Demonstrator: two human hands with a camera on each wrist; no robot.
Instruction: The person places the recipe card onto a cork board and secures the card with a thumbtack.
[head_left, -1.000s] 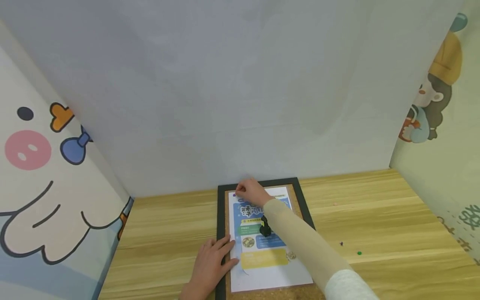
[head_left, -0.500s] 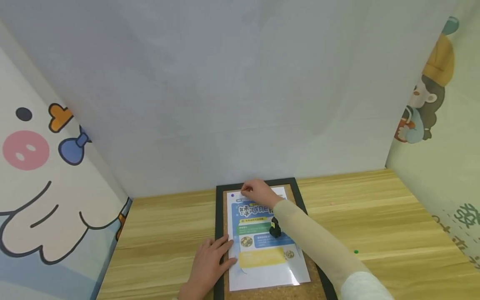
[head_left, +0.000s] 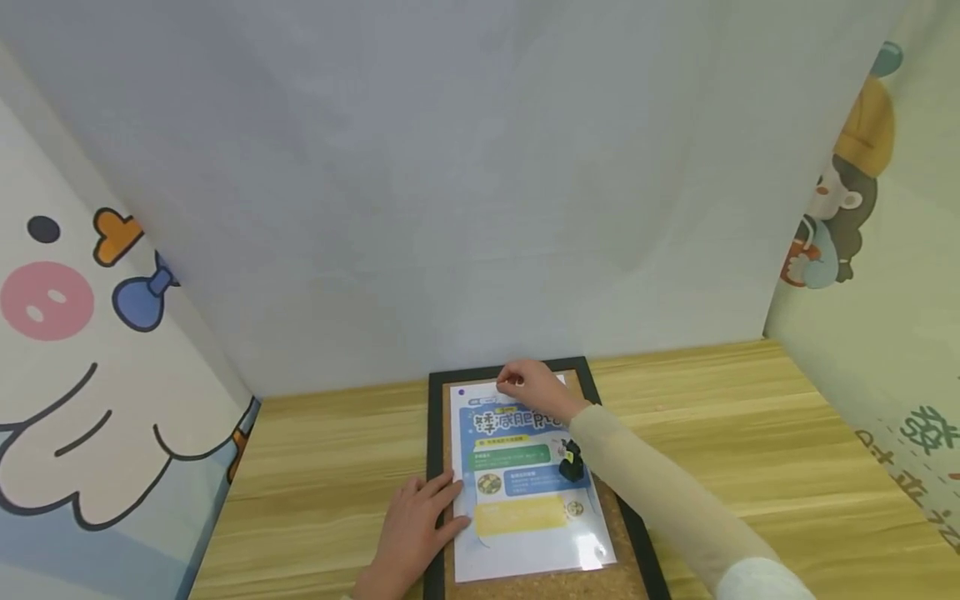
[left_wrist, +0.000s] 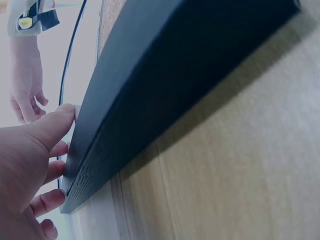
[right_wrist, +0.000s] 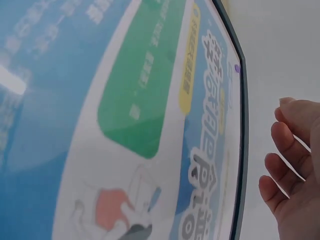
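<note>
One pin sits top-left in the poster on the corkboard, so steady its left edge with your left hand, fingers relaxed, your loosely curled right hand seemingly empty.

The right hand and sleeve slanted over the right side, a black device beneath crowding the paper. The left hand blocked the left rail of the frame. A hand could pass between them over the paper's near part, or along the tabletop at left; the wall barred the far side.
</note>
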